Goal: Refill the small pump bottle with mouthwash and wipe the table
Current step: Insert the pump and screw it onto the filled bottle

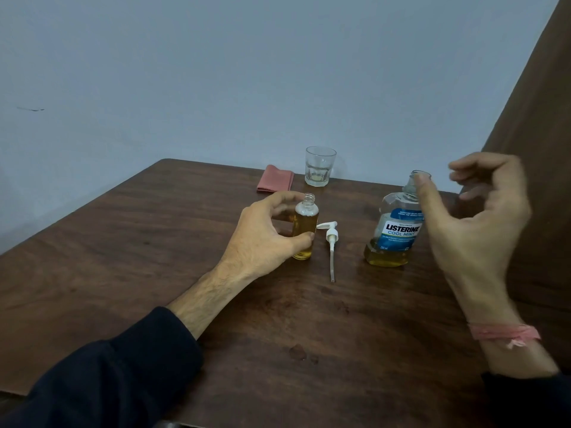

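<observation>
Left hand fingers: the left hand (262,233) curls its thumb and fingers round the small clear plastic pump bottle (305,231); thumb on the near side low down, forefinger reaching up by the threaded neck.
Right hand fingers: the right hand (475,217) is raised and blurred, fingers loosely curled and apart, holding nothing; the thumb tip lies over the neck of the large clear mouthwash bottle with a blue label (395,230), and contact cannot be told.
Small pump bottle: upright on the dark brown wooden table (154,273), capless, filled with amber liquid nearly to the shoulder.
Pump head: the white plastic pump head with its long dip tube (331,245) lies flat on the table just right of the small bottle, tube pointing toward the person.
Mouthwash bottle: upright, open at the top, right of the pump head; amber liquid only in its lowest part.
Far edge: a folded pink cloth (275,179) lies flat, with a clear drinking glass (319,166) standing just to its right.
Wrists: dark sleeve (108,372) on the left forearm; pink thread band (506,335) round the right wrist.
Backdrop: pale blue-grey wall (216,72), brown curtain (537,118) at right.
</observation>
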`<state>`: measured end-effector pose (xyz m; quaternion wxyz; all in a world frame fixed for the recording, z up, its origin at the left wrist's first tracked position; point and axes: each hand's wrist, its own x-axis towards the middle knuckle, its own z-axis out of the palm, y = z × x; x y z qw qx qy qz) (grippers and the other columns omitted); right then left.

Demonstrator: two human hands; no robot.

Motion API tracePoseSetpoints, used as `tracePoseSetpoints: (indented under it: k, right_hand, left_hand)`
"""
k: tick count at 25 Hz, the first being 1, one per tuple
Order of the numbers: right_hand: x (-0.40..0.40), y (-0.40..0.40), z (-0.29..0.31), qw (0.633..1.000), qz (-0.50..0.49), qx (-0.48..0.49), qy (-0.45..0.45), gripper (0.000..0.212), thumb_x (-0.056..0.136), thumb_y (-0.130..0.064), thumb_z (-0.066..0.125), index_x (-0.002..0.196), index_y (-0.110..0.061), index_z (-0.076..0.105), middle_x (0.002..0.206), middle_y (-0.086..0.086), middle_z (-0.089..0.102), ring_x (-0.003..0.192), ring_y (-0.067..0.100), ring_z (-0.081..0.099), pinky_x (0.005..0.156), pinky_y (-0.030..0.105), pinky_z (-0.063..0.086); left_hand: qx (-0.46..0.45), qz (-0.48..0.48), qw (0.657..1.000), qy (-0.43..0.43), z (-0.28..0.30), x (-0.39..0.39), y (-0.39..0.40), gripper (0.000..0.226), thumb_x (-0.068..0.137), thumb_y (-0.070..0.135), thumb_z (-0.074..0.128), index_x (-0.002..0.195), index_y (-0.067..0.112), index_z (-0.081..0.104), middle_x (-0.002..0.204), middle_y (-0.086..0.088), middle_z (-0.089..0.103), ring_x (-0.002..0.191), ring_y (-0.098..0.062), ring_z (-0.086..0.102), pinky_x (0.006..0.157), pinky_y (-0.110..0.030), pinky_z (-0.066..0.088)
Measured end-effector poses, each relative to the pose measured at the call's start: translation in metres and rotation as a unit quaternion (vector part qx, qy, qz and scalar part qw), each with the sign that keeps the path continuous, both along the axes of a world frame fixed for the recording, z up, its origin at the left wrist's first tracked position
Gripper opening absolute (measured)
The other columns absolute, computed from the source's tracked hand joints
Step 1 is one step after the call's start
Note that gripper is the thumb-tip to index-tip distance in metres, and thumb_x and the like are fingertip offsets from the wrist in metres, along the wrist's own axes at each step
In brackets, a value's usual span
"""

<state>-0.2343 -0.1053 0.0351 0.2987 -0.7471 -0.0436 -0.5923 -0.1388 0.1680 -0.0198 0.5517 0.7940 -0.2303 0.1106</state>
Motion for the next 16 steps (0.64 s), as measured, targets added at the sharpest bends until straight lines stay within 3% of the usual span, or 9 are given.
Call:
tracePoseSetpoints:
  k: [3, 8, 11, 13, 16]
  right_hand:
    - [0.001, 0.028, -0.008, 0.991, 0.009, -0.135, 0.000, 0.023, 0.098, -0.024, 0.084, 0.112, -0.012, 0.070, 0.104, -0.002, 0.063, 0.093, 0.018, 0.058, 0.076, 0.041, 0.050]
    - [0.004, 0.059, -0.027, 0.972, 0.091, -0.168, 0.137, 0.020, 0.102, -0.015, 0.075, 0.123, -0.016, 0.076, 0.111, -0.009, 0.066, 0.091, 0.006, 0.064, 0.079, 0.025, 0.059]
    - [0.008, 0.068, -0.034, 0.936, 0.090, -0.168, 0.294, 0.035, 0.109, -0.020, 0.064, 0.143, -0.022, 0.069, 0.140, -0.009, 0.068, 0.118, 0.008, 0.069, 0.102, 0.035, 0.062]
    - [0.014, 0.076, -0.037, 0.894, 0.056, -0.200, 0.397, 0.045, 0.113, -0.027, 0.056, 0.158, -0.024, 0.057, 0.166, -0.008, 0.053, 0.146, 0.015, 0.057, 0.121, 0.043, 0.051]
    - [0.024, 0.092, -0.039, 0.846, 0.029, -0.218, 0.485, 0.051, 0.116, -0.034, 0.048, 0.166, -0.024, 0.044, 0.183, 0.000, 0.027, 0.163, 0.023, 0.038, 0.127, 0.048, 0.044]
  left_hand:
    - [0.007, 0.001, 1.000, 0.001, -0.002, 0.001, 0.001, 0.061, 0.082, 0.031, 0.102, 0.135, 0.043, 0.075, 0.124, 0.025, 0.083, 0.123, 0.003, 0.076, 0.115, -0.040, 0.063]
    - [0.009, -0.014, 1.000, 0.000, -0.002, 0.001, 0.001, 0.059, 0.082, 0.030, 0.102, 0.133, 0.042, 0.077, 0.122, 0.025, 0.083, 0.123, 0.005, 0.076, 0.116, -0.043, 0.062]
    - [-0.004, -0.022, 1.000, -0.005, -0.001, -0.002, 0.001, 0.057, 0.081, 0.029, 0.100, 0.128, 0.049, 0.076, 0.121, 0.028, 0.083, 0.119, 0.007, 0.077, 0.110, -0.038, 0.065]
    - [-0.012, -0.025, 1.000, -0.008, 0.001, -0.003, 0.001, 0.056, 0.080, 0.028, 0.099, 0.122, 0.056, 0.073, 0.121, 0.035, 0.080, 0.116, 0.009, 0.077, 0.102, -0.028, 0.068]
    - [-0.010, -0.023, 0.999, -0.019, 0.002, 0.001, 0.004, 0.059, 0.082, 0.025, 0.100, 0.127, 0.053, 0.073, 0.121, 0.035, 0.081, 0.115, 0.009, 0.077, 0.098, -0.023, 0.068]
